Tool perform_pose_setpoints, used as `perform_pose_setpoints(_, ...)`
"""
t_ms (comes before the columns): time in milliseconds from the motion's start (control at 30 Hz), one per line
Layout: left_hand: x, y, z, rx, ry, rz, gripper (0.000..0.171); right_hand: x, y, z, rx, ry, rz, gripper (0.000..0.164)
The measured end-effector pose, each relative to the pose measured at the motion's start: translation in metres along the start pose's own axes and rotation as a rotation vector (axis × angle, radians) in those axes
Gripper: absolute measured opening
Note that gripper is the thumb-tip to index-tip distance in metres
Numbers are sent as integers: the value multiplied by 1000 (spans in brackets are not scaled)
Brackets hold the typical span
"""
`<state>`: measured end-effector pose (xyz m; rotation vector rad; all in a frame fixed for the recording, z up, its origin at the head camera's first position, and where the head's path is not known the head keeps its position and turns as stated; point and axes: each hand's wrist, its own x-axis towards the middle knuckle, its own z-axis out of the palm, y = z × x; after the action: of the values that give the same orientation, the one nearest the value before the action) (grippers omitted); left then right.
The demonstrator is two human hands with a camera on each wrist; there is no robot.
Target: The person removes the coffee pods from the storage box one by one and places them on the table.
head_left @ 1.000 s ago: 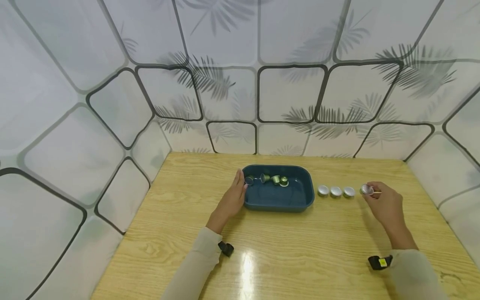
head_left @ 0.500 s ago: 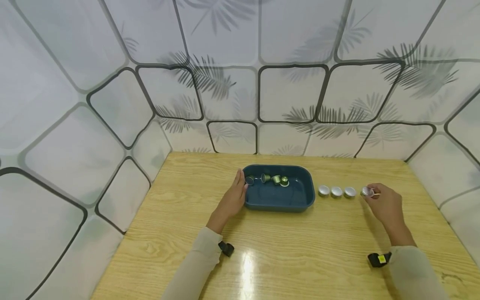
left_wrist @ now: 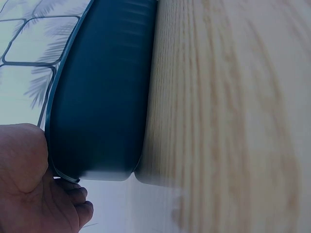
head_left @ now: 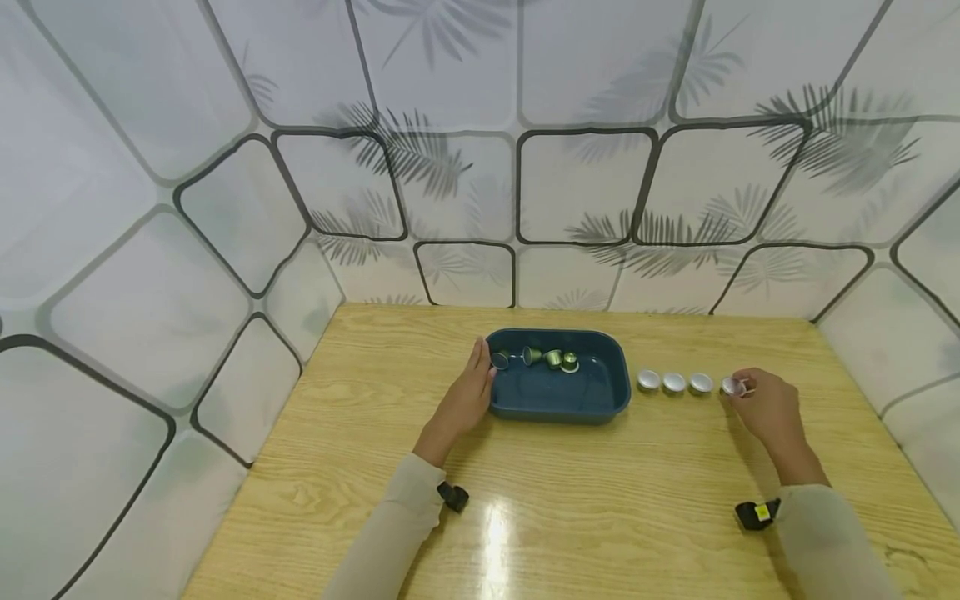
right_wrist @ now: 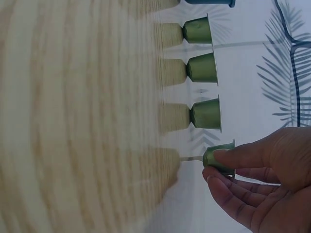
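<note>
My right hand (head_left: 772, 408) pinches a green coffee capsule (right_wrist: 218, 158) between thumb and fingers, its silver lid facing up. In the right wrist view a small gap shows between this capsule's narrow end and the table. To its left, three more coffee capsules (head_left: 673, 383) stand in a row on their narrow ends, lids up. My left hand (head_left: 463, 398) rests against the left end of a dark blue rectangular tray (head_left: 555, 412), fingers straight along its wall. Several green capsules (head_left: 532, 357) lie along the tray's back half, some on their sides.
The wooden table (head_left: 585, 517) runs up to a patterned wall (head_left: 465, 192) at the back, with more of it at both sides. The tray's right end is close to the leftmost standing capsule. A black wrist camera (head_left: 756, 515) sits at each sleeve.
My right hand has shifted slightly left and its capsule has come more level, in line with the row. My left hand and the tray have stayed in place.
</note>
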<state>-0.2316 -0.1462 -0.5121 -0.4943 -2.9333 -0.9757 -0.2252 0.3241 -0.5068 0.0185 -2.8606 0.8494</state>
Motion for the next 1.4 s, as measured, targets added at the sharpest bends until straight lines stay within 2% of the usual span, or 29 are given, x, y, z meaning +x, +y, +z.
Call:
perform_pose_setpoints(467, 0, 0, 0, -10, 9, 8, 58, 3, 1, 2, 6, -40, 35, 35)
perform_pose_setpoints(800, 0, 0, 0, -9, 6, 0, 57, 6, 4, 4, -18, -50, 6, 32)
perform_pose_setpoints(967, 0, 1, -1, -8, 0, -3, 57, 5, 4, 4, -29, -71, 18, 31)
perform_pose_setpoints(1400, 0, 1, -1, -10, 11, 14, 58, 7, 3, 7, -24, -38, -7, 31)
